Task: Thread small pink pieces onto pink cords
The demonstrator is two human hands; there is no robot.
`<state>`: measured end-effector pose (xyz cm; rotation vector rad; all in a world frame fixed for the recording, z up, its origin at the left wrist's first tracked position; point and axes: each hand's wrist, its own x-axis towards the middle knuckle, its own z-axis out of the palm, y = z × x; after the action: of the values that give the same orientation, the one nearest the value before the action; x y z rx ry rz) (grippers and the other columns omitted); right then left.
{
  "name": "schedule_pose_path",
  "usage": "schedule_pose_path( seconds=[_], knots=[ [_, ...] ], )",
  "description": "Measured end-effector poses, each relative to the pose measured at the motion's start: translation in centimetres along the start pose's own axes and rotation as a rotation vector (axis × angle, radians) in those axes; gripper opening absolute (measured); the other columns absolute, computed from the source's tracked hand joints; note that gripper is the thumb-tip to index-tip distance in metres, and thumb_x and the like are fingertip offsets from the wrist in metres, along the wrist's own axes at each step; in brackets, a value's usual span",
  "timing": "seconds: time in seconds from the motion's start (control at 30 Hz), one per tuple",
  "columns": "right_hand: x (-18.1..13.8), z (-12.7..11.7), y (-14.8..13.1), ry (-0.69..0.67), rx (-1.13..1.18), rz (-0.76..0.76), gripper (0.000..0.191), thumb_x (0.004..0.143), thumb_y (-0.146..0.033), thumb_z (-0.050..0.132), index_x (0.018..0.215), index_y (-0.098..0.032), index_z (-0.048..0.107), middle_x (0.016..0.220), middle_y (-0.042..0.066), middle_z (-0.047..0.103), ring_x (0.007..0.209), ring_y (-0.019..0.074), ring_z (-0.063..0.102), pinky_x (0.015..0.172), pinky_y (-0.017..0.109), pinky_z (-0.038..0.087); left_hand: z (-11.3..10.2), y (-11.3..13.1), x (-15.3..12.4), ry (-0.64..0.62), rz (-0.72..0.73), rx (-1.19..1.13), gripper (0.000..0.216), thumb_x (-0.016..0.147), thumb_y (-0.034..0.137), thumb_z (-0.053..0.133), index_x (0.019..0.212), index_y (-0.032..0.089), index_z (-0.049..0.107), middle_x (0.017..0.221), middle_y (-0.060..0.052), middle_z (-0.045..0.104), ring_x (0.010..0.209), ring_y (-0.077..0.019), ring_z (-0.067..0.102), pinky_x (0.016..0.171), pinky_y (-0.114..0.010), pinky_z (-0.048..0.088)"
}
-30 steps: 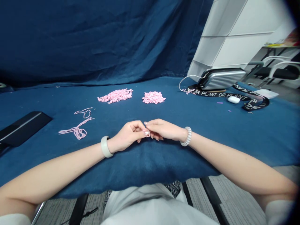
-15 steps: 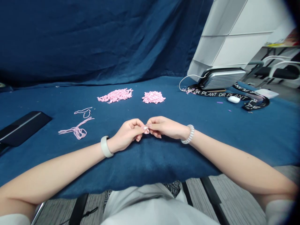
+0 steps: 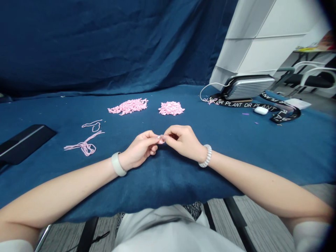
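Note:
My left hand (image 3: 141,148), with a pale band at the wrist, pinches a small piece of pink yarn (image 3: 162,141) between thumb and forefinger. Its other fingers are curled in. From the other side my right hand (image 3: 185,141) meets it, thumb and forefinger closed together at the same tiny piece; a coiled bracelet circles this wrist. Fingertips hide most of the yarn. Beyond the hands lie two heaps of small knotted pink yarn pieces, a longer heap (image 3: 129,106) on the left and a rounder heap (image 3: 171,108) on the right.
Loose pink strands (image 3: 84,146) and a thinner strand (image 3: 92,125) lie at left near a black flat object (image 3: 26,143). At the right are a silver ridged case (image 3: 249,87), a black lettered strap (image 3: 236,104) and a white earbud case (image 3: 261,110) on the blue cloth.
My right hand has lifted and turned, its knuckles now higher and its fingers more bent. The left hand has shifted slightly left and up. Both remain at the small pink piece.

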<state>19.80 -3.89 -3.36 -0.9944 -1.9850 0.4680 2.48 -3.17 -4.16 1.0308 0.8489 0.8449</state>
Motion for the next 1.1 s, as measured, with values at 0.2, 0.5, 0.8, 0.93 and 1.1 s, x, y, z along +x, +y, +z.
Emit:
schedule_pose_path(
  seconds=[0.2, 0.5, 0.8, 0.93, 1.1],
  knots=[
    [-0.4, -0.1, 0.4, 0.0, -0.127, -0.278, 0.015, 0.083, -0.017, 0.051, 0.071, -0.017, 0.06, 0.067, 0.002, 0.06, 0.061, 0.0108, 0.054, 0.06, 0.023, 0.04, 0.2, 0.0, -0.1, 0.011, 0.017, 0.022, 0.018, 0.07, 0.021, 0.068, 0.066, 0.014, 0.052, 0.06, 0.002, 0.058, 0.043, -0.0026, 0.042, 0.041, -0.015, 0.027],
    [-0.6, -0.5, 0.8, -0.162, -0.263, -0.41, 0.023, 0.088, -0.019, 0.042, 0.077, -0.016, 0.062, 0.075, 0.007, 0.064, 0.071, 0.0151, 0.057, 0.068, 0.028, 0.046, 0.2, -0.3, -0.2, 0.035, 0.074, 0.042, 0.022, 0.07, 0.024, 0.07, 0.062, 0.015, 0.051, 0.05, 0.004, 0.053, 0.041, -0.0026, 0.036, 0.041, -0.018, 0.022],
    [0.0, -2.0, -0.2, -0.21, 0.002, -0.073, 0.012, 0.08, -0.019, 0.057, 0.077, -0.016, 0.068, 0.073, 0.003, 0.067, 0.063, 0.0114, 0.058, 0.061, 0.024, 0.043, 0.3, -0.9, -0.2, 0.042, 0.127, 0.085, 0.022, 0.069, 0.022, 0.071, 0.063, 0.014, 0.051, 0.062, 0.0, 0.062, 0.043, -0.0021, 0.035, 0.041, -0.018, 0.021],
    [0.1, -2.1, -0.1, -0.284, 0.015, 0.046, 0.013, 0.08, -0.025, 0.06, 0.077, -0.016, 0.07, 0.072, 0.001, 0.068, 0.061, 0.0107, 0.059, 0.059, 0.023, 0.041, 0.1, -1.2, -0.1, 0.052, 0.139, 0.131, 0.025, 0.07, 0.026, 0.071, 0.063, 0.014, 0.05, 0.057, 0.002, 0.058, 0.042, -0.0022, 0.033, 0.041, -0.018, 0.021],
    [0.1, -2.0, -0.2, -0.316, -0.015, 0.093, 0.015, 0.08, -0.026, 0.06, 0.079, -0.017, 0.072, 0.071, 0.001, 0.069, 0.061, 0.01, 0.059, 0.059, 0.023, 0.039, -0.1, -1.5, 0.0, 0.066, 0.147, 0.18, 0.027, 0.07, 0.029, 0.072, 0.063, 0.014, 0.05, 0.056, 0.002, 0.057, 0.042, -0.0022, 0.032, 0.041, -0.018, 0.02]
  ],
)
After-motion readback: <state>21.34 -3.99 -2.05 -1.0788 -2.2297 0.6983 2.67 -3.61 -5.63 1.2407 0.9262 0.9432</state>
